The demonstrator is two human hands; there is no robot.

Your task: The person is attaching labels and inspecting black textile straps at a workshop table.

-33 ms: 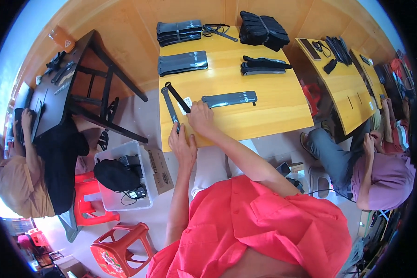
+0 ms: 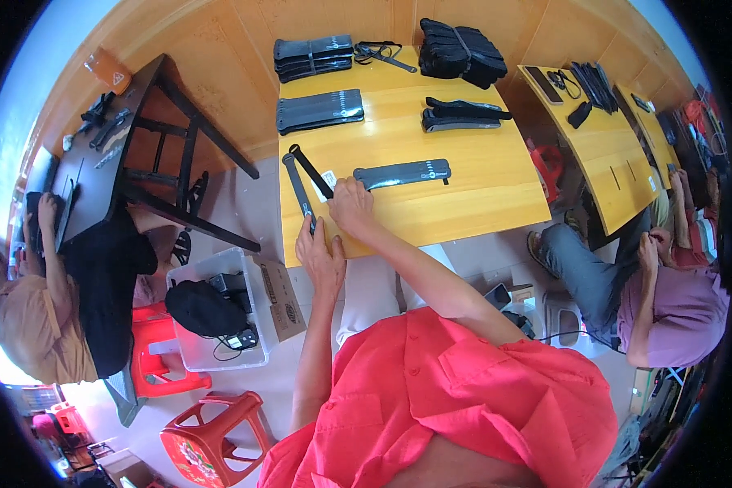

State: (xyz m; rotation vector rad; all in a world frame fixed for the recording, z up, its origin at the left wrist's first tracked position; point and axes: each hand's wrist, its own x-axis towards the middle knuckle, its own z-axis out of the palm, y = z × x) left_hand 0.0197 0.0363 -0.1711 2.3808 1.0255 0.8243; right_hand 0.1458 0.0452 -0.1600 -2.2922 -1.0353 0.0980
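Note:
My left hand (image 2: 323, 259) is at the near left edge of the yellow table (image 2: 464, 203), its fingers closed on the near end of a dark grey strap (image 2: 298, 185). My right hand (image 2: 352, 206) is closed round the lower end of a black strap (image 2: 307, 170). The two straps spread apart toward my hands and come close together at their far ends. A small white label (image 2: 328, 180) lies beside the black strap, partly behind my right fingers. Just beyond that hand, a flat dark grey strip in a glossy clear sleeve (image 2: 407, 172) rests on the table.
Sleeved strips form a stack (image 2: 321, 110) and a bundle (image 2: 313, 58) at the far left. Folded black straps (image 2: 464, 115) and a tied black bundle (image 2: 462, 53) sit at the right. A clear bin (image 2: 260, 354) and red stool (image 2: 220, 439) stand left; co-workers sit on both sides.

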